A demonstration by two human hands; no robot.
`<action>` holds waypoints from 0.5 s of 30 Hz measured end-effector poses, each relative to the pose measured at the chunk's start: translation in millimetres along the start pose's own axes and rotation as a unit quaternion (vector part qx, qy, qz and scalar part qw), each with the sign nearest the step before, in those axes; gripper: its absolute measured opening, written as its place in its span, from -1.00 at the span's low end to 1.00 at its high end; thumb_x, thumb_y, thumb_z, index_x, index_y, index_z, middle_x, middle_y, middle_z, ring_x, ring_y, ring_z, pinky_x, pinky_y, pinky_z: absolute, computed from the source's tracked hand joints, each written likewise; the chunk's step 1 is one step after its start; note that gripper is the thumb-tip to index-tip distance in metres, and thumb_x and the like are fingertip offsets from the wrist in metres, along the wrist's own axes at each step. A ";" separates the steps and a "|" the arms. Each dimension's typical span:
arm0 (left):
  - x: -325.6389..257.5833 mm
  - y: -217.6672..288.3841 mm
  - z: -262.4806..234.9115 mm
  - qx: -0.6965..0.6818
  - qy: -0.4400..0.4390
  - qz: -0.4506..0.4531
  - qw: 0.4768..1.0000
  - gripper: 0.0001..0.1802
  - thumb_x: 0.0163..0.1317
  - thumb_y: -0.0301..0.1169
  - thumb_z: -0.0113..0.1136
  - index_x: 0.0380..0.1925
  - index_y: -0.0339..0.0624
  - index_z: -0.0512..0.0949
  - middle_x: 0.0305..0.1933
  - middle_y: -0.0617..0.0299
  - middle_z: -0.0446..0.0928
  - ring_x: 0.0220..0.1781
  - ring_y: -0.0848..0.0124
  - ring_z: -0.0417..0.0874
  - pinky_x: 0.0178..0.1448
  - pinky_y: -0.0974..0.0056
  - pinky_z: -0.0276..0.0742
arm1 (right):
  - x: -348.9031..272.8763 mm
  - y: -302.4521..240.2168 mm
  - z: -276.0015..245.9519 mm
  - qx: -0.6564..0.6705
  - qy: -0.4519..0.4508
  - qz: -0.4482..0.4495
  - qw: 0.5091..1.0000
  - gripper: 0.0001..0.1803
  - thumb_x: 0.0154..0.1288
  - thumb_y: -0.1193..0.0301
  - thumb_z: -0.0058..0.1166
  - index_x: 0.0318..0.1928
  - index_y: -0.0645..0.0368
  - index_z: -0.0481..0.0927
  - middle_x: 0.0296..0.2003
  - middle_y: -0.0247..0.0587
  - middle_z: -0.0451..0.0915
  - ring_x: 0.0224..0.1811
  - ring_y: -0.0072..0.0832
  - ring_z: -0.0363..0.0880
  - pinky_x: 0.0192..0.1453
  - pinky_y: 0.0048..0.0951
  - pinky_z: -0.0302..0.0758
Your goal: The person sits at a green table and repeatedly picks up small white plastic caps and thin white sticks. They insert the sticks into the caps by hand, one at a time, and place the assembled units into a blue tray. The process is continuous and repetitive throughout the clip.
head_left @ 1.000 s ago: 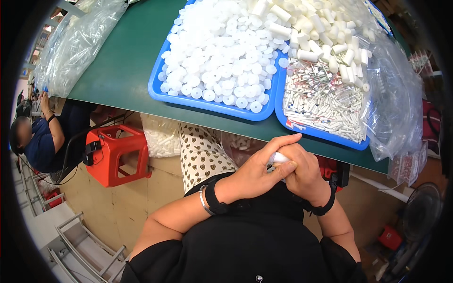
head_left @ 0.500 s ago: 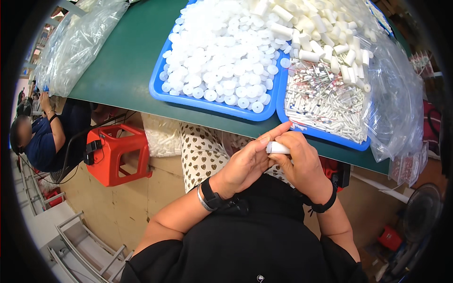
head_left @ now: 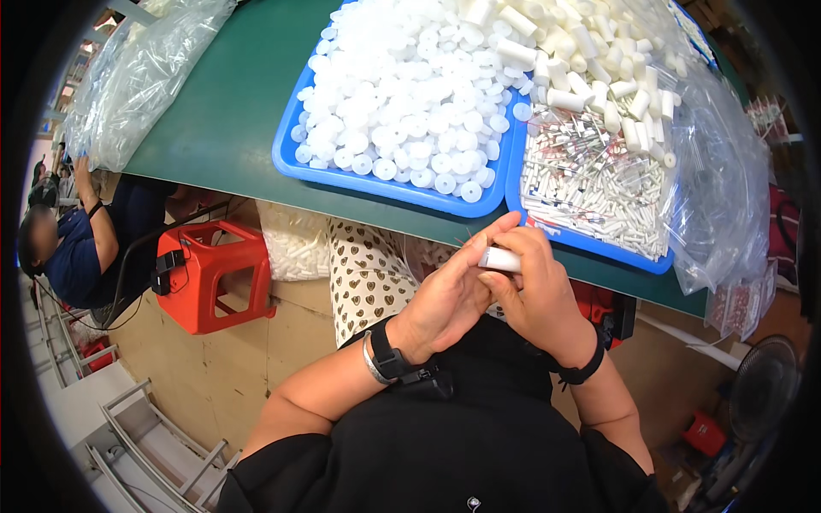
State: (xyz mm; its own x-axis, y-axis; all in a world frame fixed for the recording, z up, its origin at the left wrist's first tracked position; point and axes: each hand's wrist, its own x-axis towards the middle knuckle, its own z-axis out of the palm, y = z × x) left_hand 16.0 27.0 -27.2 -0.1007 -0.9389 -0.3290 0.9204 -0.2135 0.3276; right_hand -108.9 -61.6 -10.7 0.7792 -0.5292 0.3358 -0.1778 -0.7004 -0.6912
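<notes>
In my right hand [head_left: 549, 299] is a short white cylinder [head_left: 502, 260], pinched between the thumb and bent fingers. My left hand [head_left: 443, 301] lies alongside with its fingers stretched out and together, its finger side against the left end of the cylinder. Whether anything small lies in the left palm cannot be seen. Both hands are above my lap, just in front of the table edge. Beyond them, a blue tray [head_left: 479, 205] holds a heap of translucent white discs. Beside it, another blue tray [head_left: 599, 248] holds thin white parts with reddish wires and thick white foam-like cylinders [head_left: 566, 100].
A green table [head_left: 214, 111] bears the trays. Clear plastic bags lie at its left [head_left: 150, 81] and right [head_left: 718, 171]. Below are a red stool [head_left: 214, 278] and a bag of white pieces [head_left: 295, 244]. A person [head_left: 81, 248] sits at far left; a fan [head_left: 764, 389] stands at right.
My right hand and the cylinder have shifted slightly up, with the fingers straighter over the cylinder. The left fingertips have moved a little up and left.
</notes>
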 end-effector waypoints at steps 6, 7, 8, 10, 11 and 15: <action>-1.7 -8.1 2.2 0.010 -0.037 0.022 0.999 -0.33 0.53 0.08 -0.30 0.49 0.00 0.05 0.50 0.15 0.16 0.47 0.26 0.27 0.52 0.06 0.17 | -12.9 9.0 -3.0 -0.068 -0.051 -0.031 0.996 -0.61 0.28 0.45 0.20 0.06 0.30 0.41 -0.25 0.00 0.56 -0.36 -0.11 0.63 -0.39 -0.24 0.57; -1.6 -10.3 3.0 0.011 -0.036 0.028 0.999 -0.32 0.52 0.10 -0.30 0.49 0.01 0.05 0.50 0.15 0.15 0.47 0.25 0.26 0.52 0.04 0.17 | -14.9 8.0 -2.7 -0.085 -0.062 -0.026 0.994 -0.62 0.28 0.45 0.20 0.05 0.32 0.42 -0.29 -0.01 0.56 -0.39 -0.13 0.63 -0.41 -0.25 0.57; -2.1 -12.9 3.2 0.012 -0.033 0.033 0.999 -0.31 0.50 0.12 -0.30 0.48 0.01 0.06 0.51 0.14 0.14 0.48 0.23 0.26 0.52 0.03 0.17 | -14.2 6.5 -0.9 -0.098 -0.043 -0.038 0.994 -0.63 0.29 0.45 0.20 0.03 0.33 0.43 -0.31 -0.01 0.56 -0.41 -0.15 0.63 -0.43 -0.27 0.56; -1.9 -16.4 2.4 0.007 -0.033 0.041 0.999 -0.30 0.49 0.16 -0.32 0.46 -0.01 0.08 0.49 0.14 0.15 0.47 0.25 0.25 0.51 0.03 0.19 | -10.7 0.9 5.4 -0.124 -0.005 -0.060 0.991 -0.66 0.29 0.46 0.19 0.00 0.35 0.44 -0.36 -0.02 0.56 -0.45 -0.19 0.63 -0.47 -0.29 0.54; -0.7 -16.8 1.3 0.002 -0.037 0.043 0.998 -0.29 0.49 0.16 -0.33 0.45 -0.04 0.09 0.48 0.15 0.16 0.47 0.28 0.24 0.50 0.05 0.20 | -11.1 -1.2 7.3 -0.110 -0.006 -0.035 0.993 -0.68 0.31 0.47 0.18 0.00 0.33 0.43 -0.33 -0.03 0.57 -0.43 -0.15 0.62 -0.43 -0.26 0.53; 1.7 -8.9 0.2 0.026 -0.036 0.039 0.998 -0.26 0.47 0.19 -0.39 0.46 -0.04 0.05 0.50 0.10 0.15 0.46 0.12 0.29 0.51 0.00 0.22 | -10.6 -8.4 11.8 -0.028 0.002 0.047 0.999 -0.72 0.35 0.48 0.13 0.00 0.29 0.42 -0.27 -0.02 0.59 -0.38 -0.06 0.61 -0.32 -0.17 0.51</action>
State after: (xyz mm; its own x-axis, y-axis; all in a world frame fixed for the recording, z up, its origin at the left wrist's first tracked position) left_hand 7.5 27.2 -30.4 -0.0586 -0.9696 -0.2375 0.9056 -0.1517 0.3960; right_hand -108.6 -44.5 -16.0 0.7554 -0.5953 0.2738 -0.2828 -0.6732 -0.6833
